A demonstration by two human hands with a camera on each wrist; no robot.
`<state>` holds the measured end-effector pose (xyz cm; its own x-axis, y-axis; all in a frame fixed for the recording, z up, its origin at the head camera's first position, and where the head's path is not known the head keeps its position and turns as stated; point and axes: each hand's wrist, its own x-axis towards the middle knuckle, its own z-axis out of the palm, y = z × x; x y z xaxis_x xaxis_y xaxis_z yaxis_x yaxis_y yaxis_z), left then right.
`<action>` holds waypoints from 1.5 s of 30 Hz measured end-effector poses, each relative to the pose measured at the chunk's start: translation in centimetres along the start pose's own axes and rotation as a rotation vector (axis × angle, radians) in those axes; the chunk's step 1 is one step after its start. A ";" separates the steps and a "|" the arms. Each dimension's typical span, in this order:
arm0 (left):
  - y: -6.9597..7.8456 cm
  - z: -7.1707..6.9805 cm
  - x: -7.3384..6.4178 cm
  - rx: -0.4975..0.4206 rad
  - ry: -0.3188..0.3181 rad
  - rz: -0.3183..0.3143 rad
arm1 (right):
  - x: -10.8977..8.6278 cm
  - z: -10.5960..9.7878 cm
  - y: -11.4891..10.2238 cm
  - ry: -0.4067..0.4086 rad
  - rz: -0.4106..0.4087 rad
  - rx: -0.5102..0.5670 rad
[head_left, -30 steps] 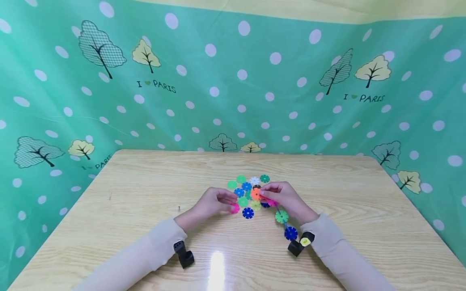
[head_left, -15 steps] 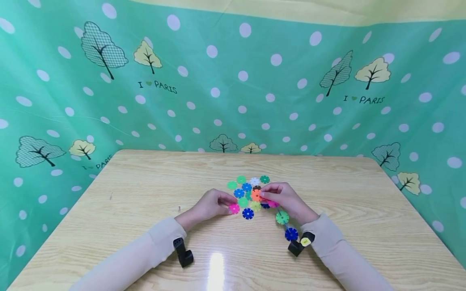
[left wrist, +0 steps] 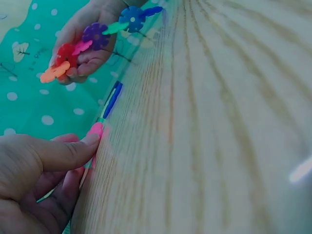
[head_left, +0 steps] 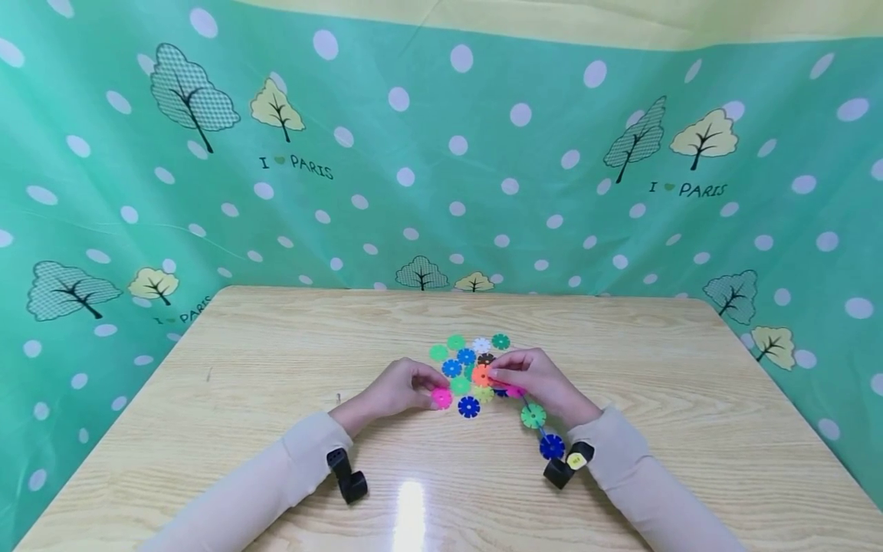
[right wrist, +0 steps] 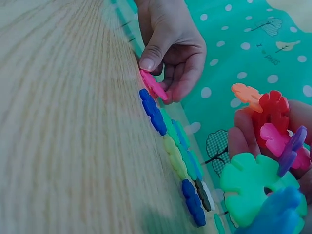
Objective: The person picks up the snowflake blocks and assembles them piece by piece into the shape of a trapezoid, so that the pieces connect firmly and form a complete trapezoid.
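Note:
My left hand point(head_left: 396, 389) pinches a pink notched plastic snowflake disc point(head_left: 441, 398) between thumb and fingers, at the near left edge of a group of loose discs. My right hand point(head_left: 538, 377) holds a chain of interlocked discs just above the group's right side. The chain starts with an orange disc point(head_left: 482, 375), then a red disc point(right wrist: 274, 109), a pink one point(right wrist: 278, 139) and a purple one point(right wrist: 292, 151). A green disc point(head_left: 533, 416) and blue discs point(head_left: 552, 446) hang toward the right wrist. The fingers hide parts of the chain in the head view.
Loose discs lie flat between the hands, among them a dark blue disc point(head_left: 469, 407), a yellow-green disc point(head_left: 484, 394) and a white disc point(head_left: 481, 345). They rest on a wooden table point(head_left: 276, 330). A green printed cloth point(head_left: 441, 176) hangs behind it.
The pink disc in my left hand shows more of its face and sits slightly closer to me. My right hand and its chain have shifted only slightly.

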<state>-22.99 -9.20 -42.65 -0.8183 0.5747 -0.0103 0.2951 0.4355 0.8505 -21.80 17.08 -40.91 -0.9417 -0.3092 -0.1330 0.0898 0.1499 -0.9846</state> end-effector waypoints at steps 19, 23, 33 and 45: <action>-0.1 -0.2 -0.2 -0.014 0.095 -0.073 | 0.1 0.1 0.5 0.005 -0.001 -0.016; 0.4 -0.3 -0.1 -0.080 0.133 -0.136 | 0.1 0.1 0.5 0.007 0.003 -0.022; 2.7 0.3 0.5 -0.187 0.221 0.002 | 0.0 0.1 0.1 -0.009 -0.009 -0.021; 3.2 1.5 1.0 -0.239 0.285 0.144 | 0.0 0.1 0.1 0.009 -0.018 -0.032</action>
<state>-22.13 -6.20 -40.68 -0.8910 0.3881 0.2355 0.3211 0.1722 0.9313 -21.76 16.99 -41.04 -0.9461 -0.3032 -0.1141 0.0627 0.1742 -0.9827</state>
